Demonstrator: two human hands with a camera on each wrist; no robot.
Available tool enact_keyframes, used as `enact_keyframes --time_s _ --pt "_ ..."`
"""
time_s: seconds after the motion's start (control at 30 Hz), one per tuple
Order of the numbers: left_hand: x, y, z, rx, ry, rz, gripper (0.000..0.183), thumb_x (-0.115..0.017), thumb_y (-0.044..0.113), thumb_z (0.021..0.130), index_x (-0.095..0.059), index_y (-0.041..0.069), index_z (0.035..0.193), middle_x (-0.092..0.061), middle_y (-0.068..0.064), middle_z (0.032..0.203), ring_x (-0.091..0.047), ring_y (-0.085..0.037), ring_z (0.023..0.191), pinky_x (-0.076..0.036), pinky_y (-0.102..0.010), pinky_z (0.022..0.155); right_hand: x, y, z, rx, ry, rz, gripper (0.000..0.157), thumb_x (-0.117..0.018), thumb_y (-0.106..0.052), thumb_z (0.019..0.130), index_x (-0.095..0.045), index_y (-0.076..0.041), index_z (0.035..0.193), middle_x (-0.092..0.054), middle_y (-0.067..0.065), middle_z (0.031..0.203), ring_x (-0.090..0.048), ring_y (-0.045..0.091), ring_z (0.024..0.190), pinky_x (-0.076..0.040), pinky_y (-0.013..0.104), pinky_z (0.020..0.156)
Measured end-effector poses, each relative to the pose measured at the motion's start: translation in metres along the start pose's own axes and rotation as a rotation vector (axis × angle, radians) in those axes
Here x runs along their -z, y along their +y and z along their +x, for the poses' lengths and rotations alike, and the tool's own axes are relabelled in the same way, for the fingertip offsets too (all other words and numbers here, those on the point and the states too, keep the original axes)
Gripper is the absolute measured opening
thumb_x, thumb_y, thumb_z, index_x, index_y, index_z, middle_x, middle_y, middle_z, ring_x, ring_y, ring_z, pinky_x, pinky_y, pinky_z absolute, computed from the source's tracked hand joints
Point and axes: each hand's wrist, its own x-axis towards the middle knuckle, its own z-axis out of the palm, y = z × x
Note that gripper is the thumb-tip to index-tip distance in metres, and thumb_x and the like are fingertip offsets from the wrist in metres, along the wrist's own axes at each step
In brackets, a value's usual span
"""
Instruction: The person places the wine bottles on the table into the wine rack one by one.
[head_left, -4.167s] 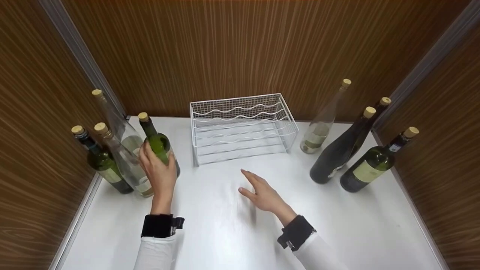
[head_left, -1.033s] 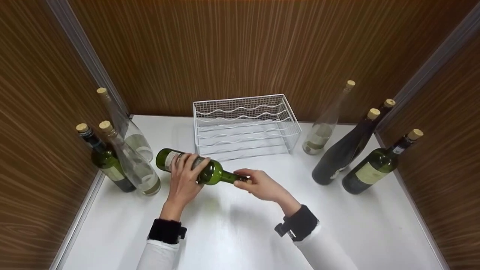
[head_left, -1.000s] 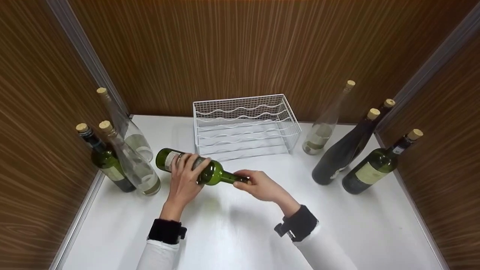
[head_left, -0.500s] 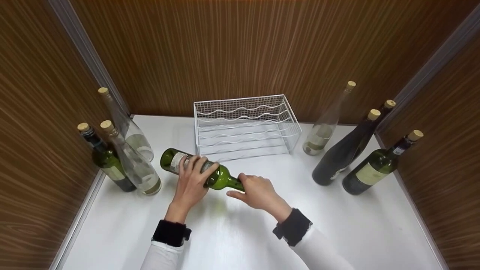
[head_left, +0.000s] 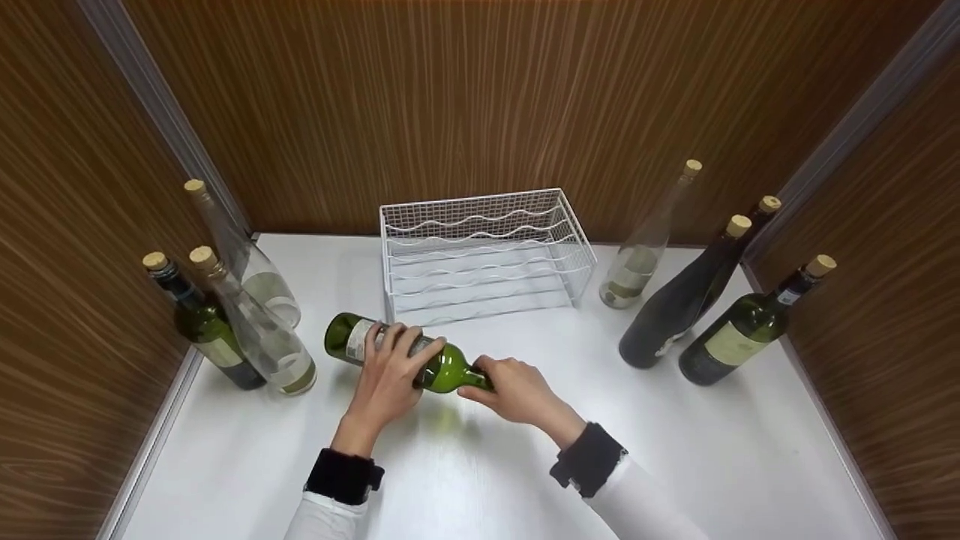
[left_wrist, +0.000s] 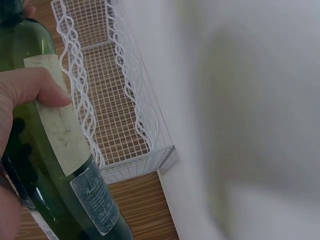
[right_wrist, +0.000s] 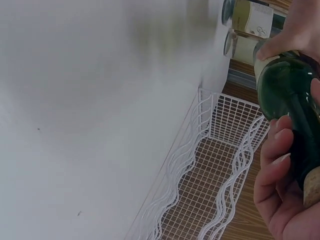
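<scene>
A green wine bottle (head_left: pixel 449 368) is tilted nearly on its side over the white table, base to the left and neck to the right. My left hand (head_left: pixel 390 375) grips its body, fingers spread over the top; in the left wrist view the thumb presses beside the pale label (left_wrist: pixel 62 130). My right hand (head_left: pixel 517 390) wraps round the neck, whose cork (right_wrist: pixel 312 187) shows in the right wrist view. Behind both hands stands a white wire bottle rack (head_left: pixel 480 255) with wavy shelf wires and no bottles in it.
To the left stand a green corked bottle (head_left: pixel 217 337) and two clear ones, the nearer clear bottle (head_left: pixel 274 345) close to the held bottle's base. On the right are a clear bottle (head_left: pixel 634 266), dark bottles (head_left: pixel 667 315) and a green labelled bottle (head_left: pixel 739 337). Wood-grain panels (head_left: pixel 480 97) enclose the table.
The green bottle was lifted from the left group and tipped sideways. My right hand came to its neck and shifted from a fingertip hold to a fuller grip; both hands moved slightly nearer.
</scene>
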Motion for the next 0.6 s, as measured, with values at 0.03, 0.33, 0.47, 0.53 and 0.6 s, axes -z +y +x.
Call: enact_keyframes --time_s 0.03,0.33,0.47,0.53,0.6 --pt "0.0 0.001 0.0 -0.001 -0.006 -0.002 0.08 -0.084 0.007 0.053 -0.063 0.029 0.127 -0.057 -0.012 0.119 -0.051 -0.037 0.111 -0.03 -0.066 0.1 0.0 0.001 -0.001 0.0 0.001 0.008 0.044 -0.06 -0.055 0.093 -0.063 -0.011 0.095 -0.05 -0.009 0.067 -0.045 0.008 0.056 -0.039 0.028 0.049" --pt "-0.005 0.01 -0.003 -0.006 -0.055 -0.028 0.08 -0.083 0.011 0.053 -0.062 0.03 0.127 -0.06 -0.012 0.118 -0.052 -0.034 0.111 -0.029 -0.065 0.102 0.0 0.015 -0.008 -0.007 -0.012 0.09 0.04 -0.063 -0.051 0.093 -0.068 -0.012 0.098 -0.055 -0.011 0.069 -0.047 0.006 0.056 -0.041 0.027 0.05" --pt "-0.009 0.017 -0.002 -0.008 -0.071 -0.041 0.083 -0.083 0.012 0.052 -0.061 0.03 0.129 -0.059 -0.012 0.117 -0.052 -0.034 0.109 -0.03 -0.064 0.102 0.003 0.023 -0.014 -0.023 -0.015 0.137 0.035 -0.065 -0.049 0.092 -0.069 -0.014 0.095 -0.055 -0.013 0.068 -0.047 0.005 0.056 -0.041 0.027 0.051" --pt "-0.01 0.02 -0.001 -0.013 -0.075 -0.048 0.084 -0.084 0.014 0.053 -0.06 0.03 0.132 -0.059 -0.011 0.116 -0.052 -0.033 0.109 -0.031 -0.064 0.102 0.005 0.027 -0.018 -0.037 -0.008 0.16 0.034 -0.066 -0.049 0.091 -0.071 -0.015 0.094 -0.056 -0.013 0.069 -0.048 0.004 0.057 -0.042 0.027 0.053" --pt "-0.012 0.024 0.0 -0.016 -0.081 -0.063 0.086 -0.085 0.015 0.054 -0.058 0.029 0.134 -0.058 -0.009 0.116 -0.052 -0.032 0.11 -0.031 -0.063 0.102 0.007 0.032 -0.021 -0.06 -0.008 0.192 0.034 -0.067 -0.049 0.09 -0.072 -0.015 0.093 -0.058 -0.013 0.069 -0.049 0.005 0.057 -0.044 0.028 0.054"
